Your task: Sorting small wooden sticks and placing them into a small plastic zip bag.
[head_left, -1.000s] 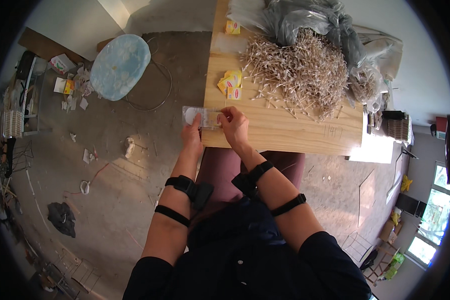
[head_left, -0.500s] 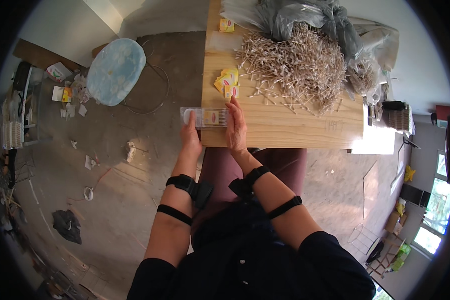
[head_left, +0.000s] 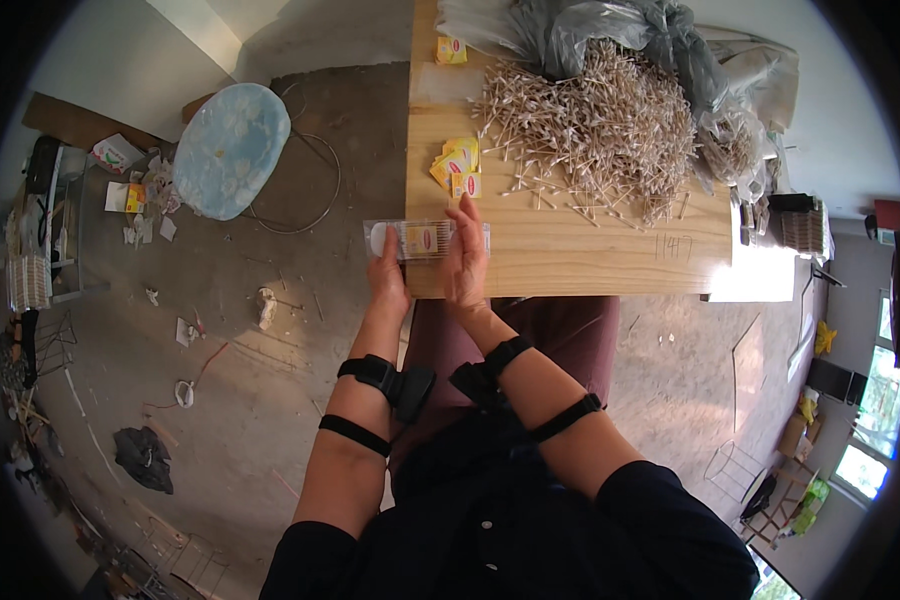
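A clear plastic packet of cotton swabs [head_left: 422,240], with a yellow card inside and a white round end at the left, lies across the front left corner of the table. My left hand [head_left: 388,272] grips its left part, the thumb on top; its other fingers are hidden beneath. Over the right part rests my right hand [head_left: 465,265], fingers stretched out away from me, and the packet's clear end shows past it. Just beyond are several yellow cards [head_left: 456,165] in an overlapping pile. A large heap of loose cotton swabs [head_left: 600,130] covers the table's far middle.
The wooden table [head_left: 590,265] ends at my lap. Grey plastic bags [head_left: 610,35] lie behind the heap, and another yellow card [head_left: 451,50] is at the far left edge. A stool with a blue cover [head_left: 232,150] stands left, with scraps on the floor around.
My right hand has slid a little left over the packet, so its right end now shows beyond the hand. The left hand keeps its grip.
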Action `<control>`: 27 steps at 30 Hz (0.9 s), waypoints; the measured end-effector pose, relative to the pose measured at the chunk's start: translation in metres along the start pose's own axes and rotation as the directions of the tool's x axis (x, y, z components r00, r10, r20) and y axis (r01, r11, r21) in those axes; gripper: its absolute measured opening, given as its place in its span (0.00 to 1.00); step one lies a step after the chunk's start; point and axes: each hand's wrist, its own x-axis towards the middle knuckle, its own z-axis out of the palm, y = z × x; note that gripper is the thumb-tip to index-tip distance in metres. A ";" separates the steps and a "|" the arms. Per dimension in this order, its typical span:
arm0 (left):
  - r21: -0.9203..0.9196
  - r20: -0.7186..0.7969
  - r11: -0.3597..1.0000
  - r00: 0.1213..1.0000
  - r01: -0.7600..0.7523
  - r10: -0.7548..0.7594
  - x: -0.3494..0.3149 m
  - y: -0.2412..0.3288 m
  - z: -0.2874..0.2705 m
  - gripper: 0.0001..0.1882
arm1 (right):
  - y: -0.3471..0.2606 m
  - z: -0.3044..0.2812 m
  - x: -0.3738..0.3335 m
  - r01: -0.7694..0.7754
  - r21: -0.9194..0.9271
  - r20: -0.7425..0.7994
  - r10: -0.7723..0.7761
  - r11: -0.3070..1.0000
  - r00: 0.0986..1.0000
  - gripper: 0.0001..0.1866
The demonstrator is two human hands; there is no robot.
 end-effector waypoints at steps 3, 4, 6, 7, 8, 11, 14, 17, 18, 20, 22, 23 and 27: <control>-0.148 0.087 0.977 0.986 0.154 -0.143 0.003 0.006 -0.007 0.31 | -0.009 -0.011 -0.001 -0.070 0.028 -0.032 0.071 0.997 0.997 0.15; -0.150 0.086 0.976 0.986 0.157 -0.145 0.003 0.006 -0.007 0.31 | -0.011 -0.011 -0.003 -0.107 0.166 -0.023 0.113 0.980 0.993 0.16; -0.093 0.057 0.990 0.993 0.110 -0.105 0.004 0.006 -0.006 0.28 | -0.011 -0.010 -0.005 -0.138 0.259 -0.011 0.146 0.956 0.989 0.17; -0.093 0.058 0.990 0.993 0.110 -0.105 0.005 0.006 -0.005 0.28 | -0.012 -0.009 -0.007 -0.138 0.258 -0.011 0.146 0.956 0.989 0.17; -0.072 0.055 0.992 0.993 0.108 -0.104 0.006 0.005 -0.004 0.28 | -0.013 -0.009 -0.010 -0.159 0.247 0.000 0.164 0.956 0.986 0.17; -0.031 0.028 0.994 0.994 0.109 -0.108 0.002 0.007 -0.001 0.26 | -0.014 -0.006 -0.013 -0.158 0.161 -0.007 0.161 0.974 0.987 0.16; -0.001 -0.007 0.993 0.993 0.116 -0.116 -0.009 0.013 0.006 0.24 | -0.019 -0.003 -0.016 -0.168 0.018 -0.034 0.168 0.986 0.985 0.15; 0.008 0.012 0.995 0.995 0.097 -0.098 -0.013 0.017 0.005 0.23 | -0.023 -0.001 -0.019 -0.146 -0.078 -0.049 0.142 0.986 0.989 0.16; 0.006 0.043 0.997 0.996 0.080 -0.080 -0.013 0.016 0.005 0.22 | -0.023 -0.001 -0.020 -0.156 -0.125 -0.059 0.149 0.980 0.987 0.16; 0.010 0.052 0.998 0.997 0.058 -0.058 -0.013 0.015 0.004 0.22 | -0.023 0.000 -0.021 -0.166 -0.170 -0.070 0.156 0.971 0.985 0.17; 0.013 0.059 0.999 0.998 0.035 -0.036 -0.012 0.014 0.003 0.22 | -0.025 0.003 -0.023 -0.225 -0.123 -0.076 0.217 0.967 0.973 0.15; 0.004 0.071 1.000 0.997 0.024 -0.024 -0.012 0.013 0.002 0.21 | -0.026 0.004 -0.023 -0.225 -0.123 -0.077 0.217 0.966 0.973 0.15; -0.023 0.073 1.000 0.997 -0.008 0.010 -0.011 0.011 0.004 0.20 | -0.026 0.006 -0.020 -0.220 -0.107 -0.074 0.213 0.970 0.974 0.14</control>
